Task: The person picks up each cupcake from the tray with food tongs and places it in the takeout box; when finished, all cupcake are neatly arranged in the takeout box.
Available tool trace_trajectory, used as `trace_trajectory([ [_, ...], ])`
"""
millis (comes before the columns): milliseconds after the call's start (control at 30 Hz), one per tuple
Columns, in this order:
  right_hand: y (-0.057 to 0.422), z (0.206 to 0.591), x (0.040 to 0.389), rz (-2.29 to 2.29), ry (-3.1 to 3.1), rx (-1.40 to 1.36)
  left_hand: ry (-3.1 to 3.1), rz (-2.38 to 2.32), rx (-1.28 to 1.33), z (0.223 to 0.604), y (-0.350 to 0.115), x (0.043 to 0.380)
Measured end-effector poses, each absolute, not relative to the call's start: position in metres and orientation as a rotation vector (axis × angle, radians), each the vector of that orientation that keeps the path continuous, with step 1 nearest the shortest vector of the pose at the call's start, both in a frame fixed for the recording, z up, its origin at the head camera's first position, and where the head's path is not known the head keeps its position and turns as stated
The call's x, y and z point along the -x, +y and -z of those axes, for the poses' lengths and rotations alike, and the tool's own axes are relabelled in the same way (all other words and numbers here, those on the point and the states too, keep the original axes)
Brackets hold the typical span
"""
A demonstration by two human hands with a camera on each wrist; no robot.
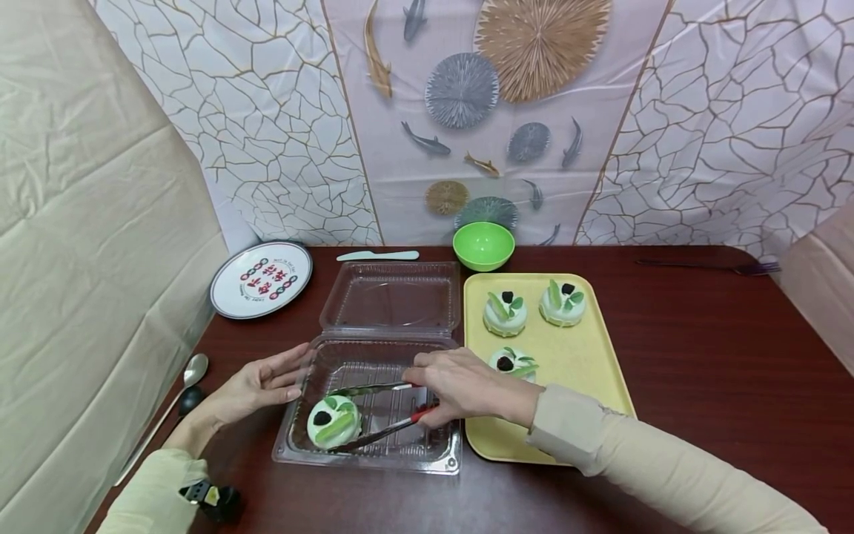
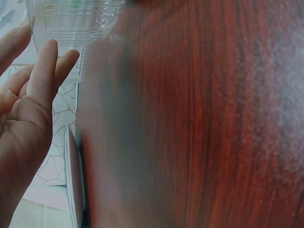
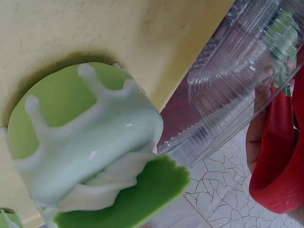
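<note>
My right hand (image 1: 460, 382) holds a pair of tongs (image 1: 390, 430) with red grips (image 3: 275, 175) and metal arms. Their arms straddle a small cake (image 1: 333, 423) with white-green icing, a blackberry and green leaves. That cake sits at the front left inside a clear plastic container (image 1: 367, 466), whose lid (image 1: 394, 297) lies folded back. Whether the tong tips press on the cake is hard to tell. At the container's left wall is my left hand (image 1: 256, 382), its fingers extended against the rim; the left wrist view shows this hand (image 2: 28, 99) beside the clear plastic.
Right of the container, a yellow tray (image 1: 574, 386) bears three similar cakes (image 1: 505, 313). Behind stand a green bowl (image 1: 483, 246) and a white knife (image 1: 377, 256). A printed plate (image 1: 227, 285) and a spoon (image 1: 196, 368) lie left; a dark fork (image 1: 754, 268) lies far right.
</note>
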State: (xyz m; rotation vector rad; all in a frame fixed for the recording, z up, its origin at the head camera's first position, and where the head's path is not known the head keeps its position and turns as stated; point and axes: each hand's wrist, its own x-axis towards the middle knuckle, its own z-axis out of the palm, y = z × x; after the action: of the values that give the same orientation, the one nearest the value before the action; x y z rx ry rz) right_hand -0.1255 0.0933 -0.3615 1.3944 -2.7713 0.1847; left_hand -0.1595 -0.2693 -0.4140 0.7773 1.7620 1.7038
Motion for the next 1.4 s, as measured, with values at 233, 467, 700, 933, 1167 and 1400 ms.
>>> trace_trajectory([
  [233, 0.1, 0.354, 0.126, -0.274, -2.792, -1.371, 1.763, -1.703, -0.769, 0.413, -0.269, 0.159],
  [467, 0.14, 0.34, 0.124, -0.565, -2.704, -1.285, 1.748, -1.71, -0.776, 0.413, -0.268, 0.159],
  [700, 0.229, 0.339, 0.116, -0.654, -2.504, -1.078, 1.763, -1.696, -0.78, 0.412, -0.269, 0.159],
  [933, 0.311, 0.359, 0.088, -0.68, -2.545, -0.888, 1.783, -1.683, -0.763, 0.411, -0.269, 0.16],
  [1167, 0.348, 0.379, 0.07, -0.679, -2.628, -0.831, 1.783, -1.688, -0.769, 0.411, -0.269, 0.16],
  [1400, 0.35, 0.39, 0.073, -0.621, -2.665, -0.871, 1.787, -1.692, -0.745, 0.412, -0.269, 0.159],
])
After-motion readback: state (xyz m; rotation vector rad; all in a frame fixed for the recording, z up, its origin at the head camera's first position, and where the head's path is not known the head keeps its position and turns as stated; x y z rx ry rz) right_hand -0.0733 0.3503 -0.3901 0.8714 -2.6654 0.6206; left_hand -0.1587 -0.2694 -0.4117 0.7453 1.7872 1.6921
